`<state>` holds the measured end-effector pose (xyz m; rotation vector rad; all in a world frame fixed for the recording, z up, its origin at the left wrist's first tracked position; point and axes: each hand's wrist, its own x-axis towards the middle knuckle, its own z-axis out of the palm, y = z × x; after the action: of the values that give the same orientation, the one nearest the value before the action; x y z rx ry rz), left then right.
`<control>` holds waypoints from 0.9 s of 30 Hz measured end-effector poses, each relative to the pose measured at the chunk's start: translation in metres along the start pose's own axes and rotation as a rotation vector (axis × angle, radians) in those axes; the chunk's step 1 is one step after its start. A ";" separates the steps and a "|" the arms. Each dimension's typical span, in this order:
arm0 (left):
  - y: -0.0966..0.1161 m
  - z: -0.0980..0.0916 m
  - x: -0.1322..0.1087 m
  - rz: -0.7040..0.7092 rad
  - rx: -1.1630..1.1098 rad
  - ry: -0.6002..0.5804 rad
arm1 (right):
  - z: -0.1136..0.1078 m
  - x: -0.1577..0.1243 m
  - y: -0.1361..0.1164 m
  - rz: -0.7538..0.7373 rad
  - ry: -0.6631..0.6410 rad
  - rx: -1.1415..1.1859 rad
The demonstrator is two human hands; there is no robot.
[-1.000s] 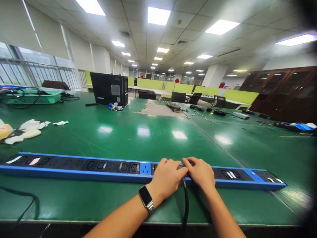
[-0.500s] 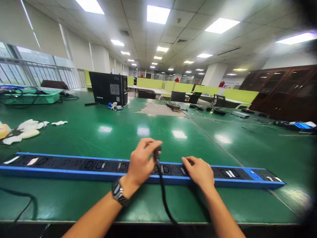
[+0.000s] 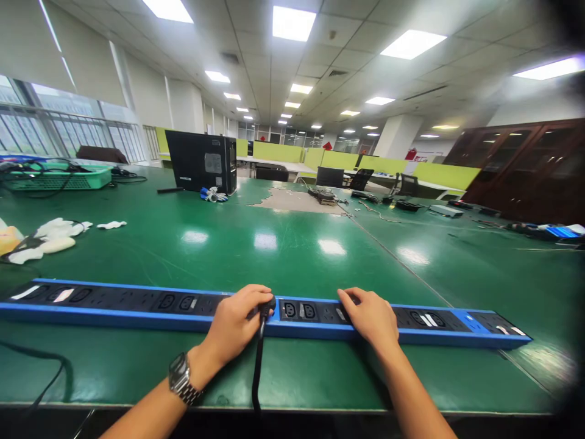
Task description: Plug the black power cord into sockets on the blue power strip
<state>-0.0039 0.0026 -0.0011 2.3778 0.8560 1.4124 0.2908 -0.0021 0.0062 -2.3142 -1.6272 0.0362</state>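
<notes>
Black plug (image 3: 270,303) pinched in left hand (image 3: 232,322) at power strip (image 3: 315,330); right hand (image 3: 372,318) touches strip at plug's 3 o'clock, can't tell fingers' grip.

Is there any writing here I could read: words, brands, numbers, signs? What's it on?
No text is readable.
Computer tower: labels too small.
Power strip: pale stickers, nothing legible.
Wristwatch: display unreadable.
Red sign in the background: too small and blurred.

Bright ceiling panels (image 3: 294,24) glare off the green tabletop (image 3: 292,259).
</notes>
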 end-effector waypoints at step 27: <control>-0.003 0.005 -0.005 0.098 0.203 -0.114 | 0.001 -0.004 -0.001 -0.030 0.022 -0.014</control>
<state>-0.0027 0.0022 -0.0081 2.6561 0.9032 1.2635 0.2883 -0.0049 0.0047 -2.2920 -1.6561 -0.0079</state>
